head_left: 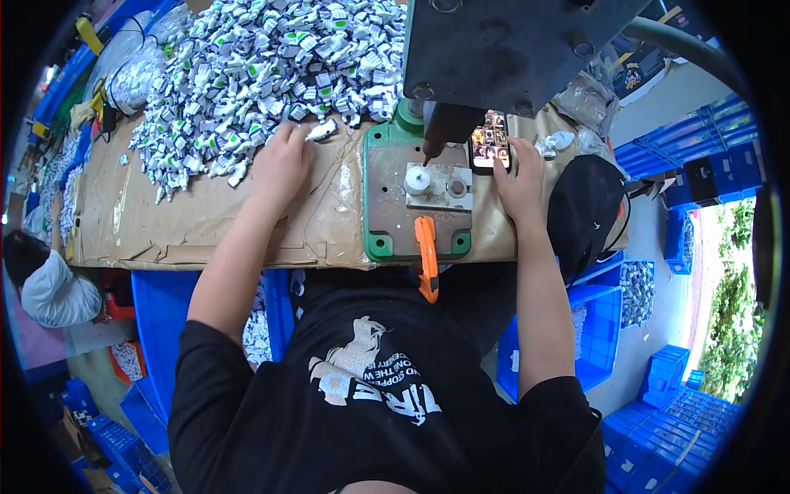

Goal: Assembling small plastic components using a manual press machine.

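Note:
My left hand (284, 165) is at the near edge of a big heap of small white, blue and green plastic parts (271, 74). Its fingers curl down among them, and one white part (322, 130) lies right against the fingertips; whatever they grip is hidden. On the right, my right hand (520, 185) rests at a phone (491, 144) with a lit screen, thumb and fingers apart at its edge. Between the hands stands a green-based bench press (376, 198). On its metal fixture block (448, 198) sits a round white piece (417, 181), below the pointed press tip (432, 150).
An orange-handled tool (426, 259) lies across the press base's front edge. A black cap (586, 206) is at the table's right. Blue crates (605, 333) stand around the cardboard-covered table (222, 226). A person in a light shirt (58, 292) works at far left.

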Demonstrator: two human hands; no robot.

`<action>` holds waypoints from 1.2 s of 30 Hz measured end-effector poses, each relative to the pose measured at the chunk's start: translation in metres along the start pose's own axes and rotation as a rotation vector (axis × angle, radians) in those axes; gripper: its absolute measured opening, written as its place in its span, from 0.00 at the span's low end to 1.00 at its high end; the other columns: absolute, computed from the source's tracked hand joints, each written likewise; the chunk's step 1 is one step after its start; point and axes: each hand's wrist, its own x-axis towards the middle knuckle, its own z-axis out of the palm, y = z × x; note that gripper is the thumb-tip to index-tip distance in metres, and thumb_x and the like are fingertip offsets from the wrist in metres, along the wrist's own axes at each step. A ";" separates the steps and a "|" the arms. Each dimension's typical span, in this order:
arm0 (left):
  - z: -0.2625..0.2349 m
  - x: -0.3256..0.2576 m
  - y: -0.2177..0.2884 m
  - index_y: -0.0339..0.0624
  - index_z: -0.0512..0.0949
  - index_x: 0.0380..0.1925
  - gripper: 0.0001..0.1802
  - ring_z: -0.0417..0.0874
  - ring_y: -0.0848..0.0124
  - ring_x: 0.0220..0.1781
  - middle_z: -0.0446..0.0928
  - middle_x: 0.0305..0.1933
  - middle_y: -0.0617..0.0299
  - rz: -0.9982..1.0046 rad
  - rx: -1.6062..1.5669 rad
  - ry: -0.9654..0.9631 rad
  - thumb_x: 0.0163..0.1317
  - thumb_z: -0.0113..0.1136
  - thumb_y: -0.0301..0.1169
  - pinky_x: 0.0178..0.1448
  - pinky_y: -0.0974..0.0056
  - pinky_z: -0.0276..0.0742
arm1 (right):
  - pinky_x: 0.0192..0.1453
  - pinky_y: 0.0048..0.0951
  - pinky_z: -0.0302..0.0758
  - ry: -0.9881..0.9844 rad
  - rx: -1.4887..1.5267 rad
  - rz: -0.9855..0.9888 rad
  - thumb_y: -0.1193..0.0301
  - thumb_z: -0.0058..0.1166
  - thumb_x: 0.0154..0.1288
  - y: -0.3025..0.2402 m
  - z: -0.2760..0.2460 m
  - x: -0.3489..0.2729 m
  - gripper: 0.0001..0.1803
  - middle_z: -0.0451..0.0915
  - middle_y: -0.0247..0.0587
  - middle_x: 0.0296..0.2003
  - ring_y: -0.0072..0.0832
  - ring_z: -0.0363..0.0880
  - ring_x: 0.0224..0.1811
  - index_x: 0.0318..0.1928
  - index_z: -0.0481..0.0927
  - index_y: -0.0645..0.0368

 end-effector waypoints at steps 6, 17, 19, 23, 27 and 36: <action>0.026 0.023 -0.004 0.46 0.79 0.37 0.09 0.81 0.55 0.37 0.76 0.40 0.56 -0.075 0.137 -0.096 0.65 0.55 0.36 0.39 0.55 0.78 | 0.60 0.44 0.65 0.037 -0.034 -0.038 0.67 0.59 0.56 0.001 0.002 0.000 0.24 0.73 0.47 0.52 0.46 0.69 0.55 0.54 0.72 0.55; 0.025 0.017 0.038 0.50 0.82 0.43 0.20 0.67 0.51 0.60 0.70 0.58 0.54 -0.151 -0.001 -0.114 0.52 0.69 0.45 0.60 0.48 0.64 | 0.59 0.42 0.65 0.062 -0.007 -0.097 0.69 0.58 0.54 0.000 0.000 0.001 0.23 0.75 0.46 0.49 0.45 0.71 0.53 0.52 0.74 0.58; 0.031 0.013 0.043 0.47 0.80 0.39 0.14 0.68 0.52 0.59 0.71 0.56 0.56 -0.042 0.019 0.024 0.54 0.66 0.38 0.57 0.49 0.65 | 0.62 0.41 0.63 0.051 0.010 -0.065 0.69 0.58 0.56 0.000 -0.002 -0.002 0.22 0.74 0.46 0.50 0.44 0.70 0.55 0.52 0.74 0.58; 0.012 0.011 0.069 0.44 0.78 0.37 0.08 0.78 0.53 0.45 0.77 0.44 0.54 -0.054 -0.261 0.058 0.59 0.61 0.33 0.45 0.55 0.72 | 0.65 0.41 0.61 0.028 -0.031 -0.064 0.69 0.57 0.57 0.001 0.000 -0.001 0.23 0.73 0.47 0.53 0.45 0.68 0.58 0.54 0.73 0.58; 0.000 0.009 0.105 0.37 0.75 0.35 0.09 0.80 0.53 0.29 0.79 0.29 0.52 -0.120 -0.815 -0.026 0.64 0.58 0.33 0.33 0.57 0.73 | 0.66 0.41 0.60 -0.016 -0.069 -0.030 0.68 0.57 0.58 -0.008 -0.002 0.000 0.23 0.71 0.48 0.55 0.45 0.66 0.59 0.55 0.73 0.59; -0.010 0.009 0.126 0.37 0.75 0.34 0.10 0.69 0.79 0.27 0.73 0.25 0.67 -0.215 -1.036 -0.369 0.66 0.58 0.34 0.33 0.70 0.67 | 0.64 0.39 0.63 0.111 -0.041 -0.056 0.68 0.55 0.60 0.002 -0.006 -0.002 0.21 0.72 0.48 0.54 0.44 0.69 0.58 0.54 0.74 0.60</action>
